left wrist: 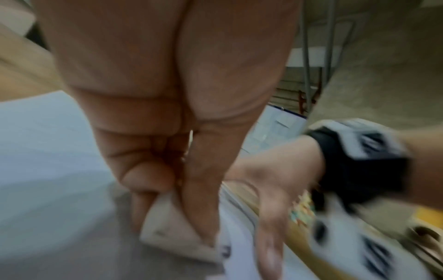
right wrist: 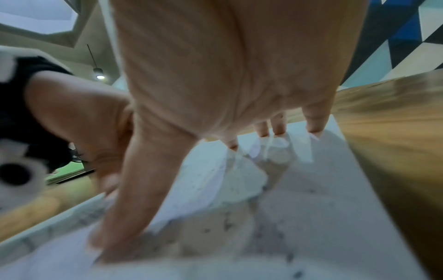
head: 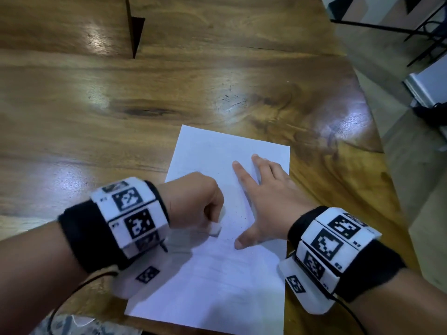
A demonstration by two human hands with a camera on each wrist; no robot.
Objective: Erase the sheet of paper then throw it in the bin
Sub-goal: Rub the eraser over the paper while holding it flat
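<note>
A white sheet of paper (head: pixel 217 274) lies on the wooden table (head: pixel 169 93) near its front edge. My left hand (head: pixel 193 201) is curled round a small white eraser (head: pixel 215 230), whose tip touches the sheet's middle. The left wrist view shows the eraser (left wrist: pixel 167 227) pinched between thumb and fingers against the paper (left wrist: pixel 48 151). My right hand (head: pixel 263 197) lies flat on the paper with fingers spread, just right of the eraser. Dark eraser crumbs speckle the sheet (right wrist: pixel 299 217) under the right hand (right wrist: pixel 215 75). No bin is in view.
The table's right edge (head: pixel 377 131) runs close to the paper, with floor beyond it. Black metal furniture legs (head: pixel 425 32) and a white object (head: pixel 428 85) stand on the floor at upper right. A dark gap (head: pixel 135 32) splits the tabletop at the back.
</note>
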